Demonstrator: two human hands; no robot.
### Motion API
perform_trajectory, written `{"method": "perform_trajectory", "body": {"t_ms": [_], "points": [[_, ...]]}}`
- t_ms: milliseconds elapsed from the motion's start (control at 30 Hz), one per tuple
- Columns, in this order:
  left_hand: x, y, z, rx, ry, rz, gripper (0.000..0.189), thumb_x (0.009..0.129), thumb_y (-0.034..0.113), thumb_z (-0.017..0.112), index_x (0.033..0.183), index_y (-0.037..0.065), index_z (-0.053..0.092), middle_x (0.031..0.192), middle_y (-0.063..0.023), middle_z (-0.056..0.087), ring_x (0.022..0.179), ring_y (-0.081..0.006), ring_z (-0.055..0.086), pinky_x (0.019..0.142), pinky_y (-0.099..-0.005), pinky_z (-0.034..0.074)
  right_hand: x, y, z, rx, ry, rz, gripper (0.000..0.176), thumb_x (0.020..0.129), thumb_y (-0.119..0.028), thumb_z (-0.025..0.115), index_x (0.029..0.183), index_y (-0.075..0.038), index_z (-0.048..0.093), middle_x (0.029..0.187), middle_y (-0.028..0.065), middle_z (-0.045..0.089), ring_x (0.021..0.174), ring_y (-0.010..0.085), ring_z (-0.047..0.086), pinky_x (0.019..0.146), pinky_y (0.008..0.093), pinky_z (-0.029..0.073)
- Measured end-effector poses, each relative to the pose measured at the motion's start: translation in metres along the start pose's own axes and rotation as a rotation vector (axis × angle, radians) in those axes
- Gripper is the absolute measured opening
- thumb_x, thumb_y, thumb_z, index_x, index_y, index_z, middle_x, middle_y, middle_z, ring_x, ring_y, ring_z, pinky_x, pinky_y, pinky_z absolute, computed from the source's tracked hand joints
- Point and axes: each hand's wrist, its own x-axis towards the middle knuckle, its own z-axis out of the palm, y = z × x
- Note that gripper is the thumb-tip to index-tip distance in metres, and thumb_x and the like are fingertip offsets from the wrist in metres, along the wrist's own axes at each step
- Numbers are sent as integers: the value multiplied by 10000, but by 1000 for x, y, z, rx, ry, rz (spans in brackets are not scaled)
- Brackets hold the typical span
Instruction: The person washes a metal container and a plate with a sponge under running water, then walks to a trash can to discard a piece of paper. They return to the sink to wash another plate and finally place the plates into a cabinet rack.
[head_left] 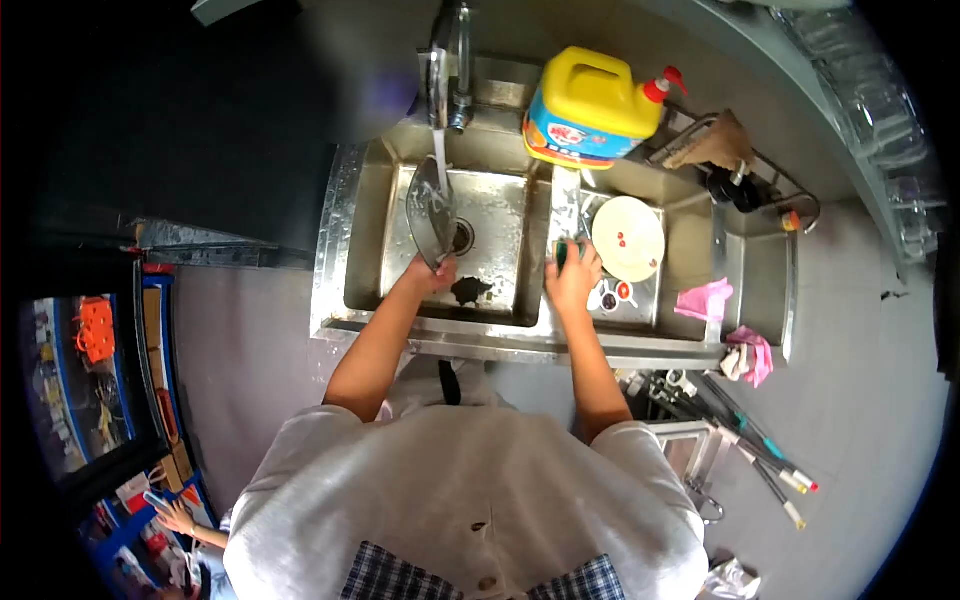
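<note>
My left hand (436, 276) grips the lower rim of a shiny grey oval dish (424, 215), tilted on edge in the left sink basin. From the tap (438, 90) above, a stream of water runs down onto it. My right hand (574, 275) is closed around a dark green sponge (562, 254) at the divider between the basins. Just right of that hand, a cream plate (628, 238) with a few red bits on it lies in the right basin. Small white cups (609, 300) with dark and red contents sit below the plate.
A yellow detergent jug (590, 105) with a red pump stands behind the divider. Dark scraps (470, 291) lie near the drain. Pink cloths (706, 299) hang at the right basin, and a wire rack (780, 175) stands behind. Another person's hand (177, 517) shows at lower left.
</note>
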Motion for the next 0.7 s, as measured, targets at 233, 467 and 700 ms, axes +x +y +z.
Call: {"method": "perform_trajectory", "body": {"t_ms": [233, 467, 700], "points": [[17, 17, -33, 214, -190, 96, 277, 916, 327, 450, 765, 106, 522, 476, -18, 390, 390, -129, 332, 388, -271, 248, 85, -158, 48, 1348, -804, 485, 675, 901, -493, 498, 1411, -80, 341, 1445, 139, 345, 1317, 264, 332, 1006, 397, 362], [8, 20, 32, 102, -436, -308, 438, 910, 410, 439, 1091, 28, 555, 486, 21, 334, 387, -82, 277, 410, -227, 253, 134, -118, 167, 947, -340, 464, 583, 820, -508, 623, 1034, 35, 629, 990, 141, 657, 879, 243, 607, 817, 337, 462], [-20, 41, 57, -5, -575, -383, 661, 886, 516, 389, 1275, -16, 447, 547, -29, 392, 448, -110, 325, 457, -233, 304, 145, -99, 153, 1233, -367, 533, 372, 789, -302, 744, 970, 10, 651, 933, 88, 667, 794, 174, 618, 747, 333, 503]]}}
